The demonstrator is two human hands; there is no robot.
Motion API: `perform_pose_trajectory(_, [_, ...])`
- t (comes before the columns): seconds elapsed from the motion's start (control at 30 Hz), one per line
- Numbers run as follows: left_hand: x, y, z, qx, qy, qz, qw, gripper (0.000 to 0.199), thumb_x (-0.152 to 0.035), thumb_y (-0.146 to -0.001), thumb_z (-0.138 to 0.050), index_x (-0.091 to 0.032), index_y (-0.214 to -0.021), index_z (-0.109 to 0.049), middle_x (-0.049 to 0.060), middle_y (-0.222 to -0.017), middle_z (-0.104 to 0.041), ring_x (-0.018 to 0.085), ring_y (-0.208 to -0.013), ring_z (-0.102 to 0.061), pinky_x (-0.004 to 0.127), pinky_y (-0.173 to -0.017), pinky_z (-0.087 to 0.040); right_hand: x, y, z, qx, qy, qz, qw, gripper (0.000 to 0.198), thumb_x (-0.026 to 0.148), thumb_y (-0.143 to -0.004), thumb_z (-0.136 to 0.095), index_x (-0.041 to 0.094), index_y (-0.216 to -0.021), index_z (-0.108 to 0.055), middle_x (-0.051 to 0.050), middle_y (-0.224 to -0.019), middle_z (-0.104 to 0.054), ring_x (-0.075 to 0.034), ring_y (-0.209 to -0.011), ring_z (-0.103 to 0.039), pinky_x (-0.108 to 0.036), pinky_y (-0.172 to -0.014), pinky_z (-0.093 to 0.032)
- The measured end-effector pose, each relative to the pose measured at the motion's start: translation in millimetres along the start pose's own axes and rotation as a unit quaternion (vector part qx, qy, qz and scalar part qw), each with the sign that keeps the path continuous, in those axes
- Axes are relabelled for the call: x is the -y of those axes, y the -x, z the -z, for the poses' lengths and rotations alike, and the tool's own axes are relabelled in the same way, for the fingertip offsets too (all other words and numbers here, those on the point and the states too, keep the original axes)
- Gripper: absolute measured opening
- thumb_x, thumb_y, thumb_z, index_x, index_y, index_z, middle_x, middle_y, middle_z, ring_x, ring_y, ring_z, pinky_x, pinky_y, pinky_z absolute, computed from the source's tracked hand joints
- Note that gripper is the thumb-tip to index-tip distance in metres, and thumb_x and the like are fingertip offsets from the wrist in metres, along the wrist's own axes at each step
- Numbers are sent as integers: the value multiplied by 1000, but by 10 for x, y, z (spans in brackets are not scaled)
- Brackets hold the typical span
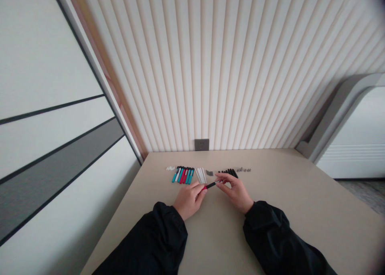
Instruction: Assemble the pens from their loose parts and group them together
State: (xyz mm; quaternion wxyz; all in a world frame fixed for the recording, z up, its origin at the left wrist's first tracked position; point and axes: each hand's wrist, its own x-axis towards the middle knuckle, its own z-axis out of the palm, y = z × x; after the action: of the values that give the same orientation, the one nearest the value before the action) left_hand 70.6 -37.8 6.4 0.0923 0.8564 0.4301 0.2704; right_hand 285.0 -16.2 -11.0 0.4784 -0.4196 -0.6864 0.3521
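Observation:
My left hand [190,197] is closed round the red part of a pen [211,185], whose black section points to the right. At the pen's far end, the fingertips of my right hand [234,190] pinch a small silvery tip, partly hidden by the fingers. Just beyond my left hand lies a row of red, blue and white pen barrels [183,175] with black sections. Thin white refill sticks [200,174] lie beside them. Behind my right hand are several black tubes [231,172], partly covered by the fingers.
Small white pieces [170,168] lie at the row's left end. A cluster of small grey parts [209,173] sits in the middle, and small metallic pieces [243,170] lie to the right. A socket [201,144] is on the ribbed wall behind the table [270,170].

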Motion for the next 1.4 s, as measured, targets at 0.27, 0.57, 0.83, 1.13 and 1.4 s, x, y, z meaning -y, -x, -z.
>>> perform_pose_trajectory(0.27, [-7, -3, 7, 9, -6, -3, 1000, 28, -26, -97, -38, -17, -89, -63, 3, -77, -59, 13, -66, -57, 23, -60, -41, 10, 5, 19, 10, 0, 10, 1000, 36, 34, -83, -62, 20, -116, -61, -6, -95, -69, -19, -84, -61, -35, -80, -47])
perform_pose_trajectory(0.57, [-18, -2, 6, -5, -19, -8, 1000, 28, -27, -96, -39, -18, -86, -63, 2, -75, -58, 12, -64, -55, 23, -59, -41, -37, 20, 16, 20, 8, -31, 999, 29, 41, -83, -61, 19, -101, -69, -5, -89, -70, -18, -76, -59, -33, -74, -48])
perform_pose_trajectory(0.83, [-26, 3, -2, -9, -39, -15, 999, 26, -28, -95, -42, -19, -91, -66, 2, -75, -59, 12, -65, -57, 22, -59, -41, -50, 31, -11, 53, 26, -53, 997, 32, 45, -83, -60, 19, -97, -71, -4, -82, -69, -18, -72, -58, -30, -68, -46])
perform_pose_trajectory(1.13, [-34, 2, 1, -15, -49, -15, 999, 25, -27, -95, -42, -19, -91, -65, 2, -76, -59, 13, -66, -58, 22, -60, -42, 16, 29, -7, 66, 27, -48, 996, 33, 46, -88, -51, 18, -81, -69, -4, -75, -68, -18, -70, -58, -28, -65, -45])
perform_pose_trajectory(1.4, [-25, -1, 16, -7, -57, -13, 998, 26, -29, -96, -42, -20, -97, -66, 3, -77, -59, 13, -65, -57, 23, -60, -42, 9, 42, -4, 68, 24, -48, 996, 29, 44, -86, -55, 20, -96, -68, -2, -79, -68, -18, -73, -57, -29, -69, -45])
